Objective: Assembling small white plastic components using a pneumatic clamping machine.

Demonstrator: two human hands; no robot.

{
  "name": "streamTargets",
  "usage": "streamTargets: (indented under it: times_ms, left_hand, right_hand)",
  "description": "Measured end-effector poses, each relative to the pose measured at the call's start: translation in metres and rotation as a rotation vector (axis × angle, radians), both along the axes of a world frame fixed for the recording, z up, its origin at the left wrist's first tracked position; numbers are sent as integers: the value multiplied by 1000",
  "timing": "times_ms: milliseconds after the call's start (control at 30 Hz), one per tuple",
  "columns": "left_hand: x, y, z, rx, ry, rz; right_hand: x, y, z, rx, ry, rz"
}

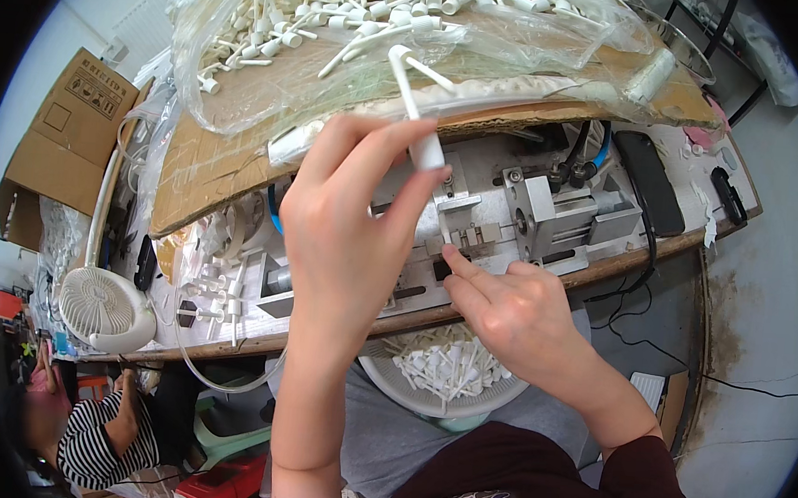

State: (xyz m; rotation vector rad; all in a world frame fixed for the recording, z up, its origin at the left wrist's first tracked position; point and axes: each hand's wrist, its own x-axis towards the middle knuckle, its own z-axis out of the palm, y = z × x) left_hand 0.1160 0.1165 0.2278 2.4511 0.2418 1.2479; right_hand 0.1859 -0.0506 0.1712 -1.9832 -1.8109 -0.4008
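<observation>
My left hand (346, 208) is raised over the bench. Its thumb and fingers pinch a white plastic part (427, 151) by its cylindrical cap, and a thin bent tube rises from the cap. My right hand (514, 317) is lower, at a metal jig (478, 236). Its index finger is stretched out, with the tip at the lower end of a white stem (445, 223) lying in the jig. The thumb sits apart from that fingertip, and the other fingers are curled. Beside the jig stands a metal clamp block (535, 217).
A cardboard sheet (182, 178) bears plastic film and a heap of white parts (360, 10). Below the bench edge, a basin (377, 370) holds similar parts. A white fan (108, 310) is at left; a black phone (649, 183) lies right. Another person (108, 437) sits lower left.
</observation>
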Motion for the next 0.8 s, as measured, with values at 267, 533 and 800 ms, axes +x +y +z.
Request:
streamTargets:
  times_ms: [267,533,800]
  left_hand:
    - [-68,-37,-4,-81,-29,-6]
    - [-78,-67,-38,-244,91,-113]
    - [-71,-68,-67,-112,203,-115]
  right_hand:
    - [15,8,26,-70,280,106]
    - [129,130,81,298,335,13]
    - [148,169,85,-299,182,-190]
